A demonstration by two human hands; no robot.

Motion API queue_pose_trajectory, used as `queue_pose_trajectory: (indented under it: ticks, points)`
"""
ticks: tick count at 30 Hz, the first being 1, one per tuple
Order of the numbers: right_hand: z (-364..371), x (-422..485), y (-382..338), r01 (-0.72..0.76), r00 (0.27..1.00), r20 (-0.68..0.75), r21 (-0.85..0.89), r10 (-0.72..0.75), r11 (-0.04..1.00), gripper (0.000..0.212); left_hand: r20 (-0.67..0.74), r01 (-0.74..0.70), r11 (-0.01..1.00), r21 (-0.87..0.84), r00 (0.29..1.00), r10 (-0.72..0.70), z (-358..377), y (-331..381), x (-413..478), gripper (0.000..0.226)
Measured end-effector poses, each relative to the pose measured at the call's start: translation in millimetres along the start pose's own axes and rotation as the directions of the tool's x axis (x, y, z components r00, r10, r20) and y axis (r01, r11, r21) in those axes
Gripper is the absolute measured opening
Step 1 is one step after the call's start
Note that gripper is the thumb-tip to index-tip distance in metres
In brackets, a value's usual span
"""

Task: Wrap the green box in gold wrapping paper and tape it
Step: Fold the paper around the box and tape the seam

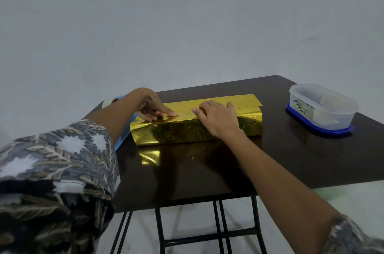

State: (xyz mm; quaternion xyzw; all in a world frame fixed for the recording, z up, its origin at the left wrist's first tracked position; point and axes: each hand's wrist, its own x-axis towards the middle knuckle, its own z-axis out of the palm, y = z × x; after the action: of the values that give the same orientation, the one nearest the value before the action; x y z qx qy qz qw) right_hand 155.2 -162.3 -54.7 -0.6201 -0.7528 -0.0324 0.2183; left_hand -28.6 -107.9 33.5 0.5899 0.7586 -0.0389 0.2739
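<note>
A person's two hands press down on a parcel of gold paper (247, 101) lying on a dark table (207, 170), toward its far left. The box itself is wholly hidden under the paper, so its colour cannot be seen. The left hand (154, 108) lies on the parcel's top near the left end, fingers stretched out flat along the overlap of the sheet. The right hand (218, 117) rests palm down at the middle of the top, fingers relaxed and spread over the paper, gripping nothing.

A flap of paper juts past the far edge of the parcel, and both ends stand unfolded. Bare tabletop lies in front of the parcel and to its right, as far as a clear plastic container (323, 108) set on its blue lid near the right edge.

The left forearm covers most of a blue flat object (122, 139) at the table's left edge and part of a pale roll (110, 102) behind it; neither can be made out fully. Patterned sleeves (54, 170) are cut off by the frame.
</note>
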Motion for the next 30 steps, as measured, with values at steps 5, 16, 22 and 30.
queue_pose_trajectory:
  ticks: [5,16,22,30]
  points:
    - [-0.6,0.7,0.1,-0.008,1.0,-0.001,-0.002,0.008,1.0,0.057,-0.037,0.011,1.0,-0.019,0.999,-0.011,-0.4,-7.3,-1.2,0.052]
    - [1.3,1.3,1.0,-0.001,1.0,-0.016,-0.003,0.001,1.0,0.057,-0.073,0.071,0.997,-0.011,0.995,-0.072,-9.8,-36.3,-6.9,0.053]
    - [0.8,1.4,0.4,-0.002,1.0,-0.015,0.005,0.002,1.0,0.056,-0.205,-0.077,0.987,-0.138,0.978,0.047,-8.1,-32.7,-7.8,0.051]
    - [-0.6,2.5,2.9,0.016,1.0,0.012,-0.026,-0.016,1.0,0.058,-0.65,-0.16,0.986,-0.035,0.753,0.099,-33.7,-80.8,-19.9,0.046]
